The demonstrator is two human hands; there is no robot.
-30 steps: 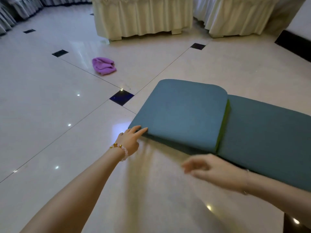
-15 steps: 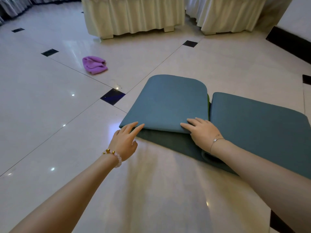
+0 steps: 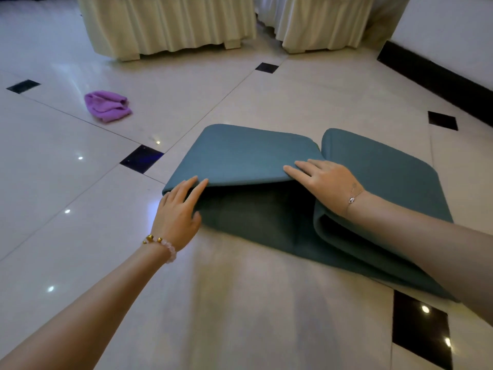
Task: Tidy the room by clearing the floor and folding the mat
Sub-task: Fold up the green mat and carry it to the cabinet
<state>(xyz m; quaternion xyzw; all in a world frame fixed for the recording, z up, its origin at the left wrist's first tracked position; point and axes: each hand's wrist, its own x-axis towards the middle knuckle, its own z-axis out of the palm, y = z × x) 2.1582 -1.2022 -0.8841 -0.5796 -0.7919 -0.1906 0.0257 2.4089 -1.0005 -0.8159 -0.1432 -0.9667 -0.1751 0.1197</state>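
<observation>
A thick teal mat [image 3: 248,153] lies on the glossy tiled floor, folded into layers. Its top left flap is raised at the near edge, and a dark gap shows under it. My left hand [image 3: 177,212] grips the flap's near left corner, fingers on top and thumb below. My right hand [image 3: 328,182] holds the same near edge farther right, beside the seam to the mat's right section [image 3: 378,177]. A crumpled purple cloth [image 3: 106,105] lies on the floor at the far left, well away from both hands.
Two tables with cream skirts [image 3: 165,22] [image 3: 320,22] stand at the back. A wall with a black baseboard [image 3: 440,76] runs along the right. Pale floor tiles with small black insets [image 3: 141,158] surround the mat.
My right hand came from the air onto the flap's near edge. Both hands have lifted that edge, opening a gap beneath. The view has drawn closer to the mat.
</observation>
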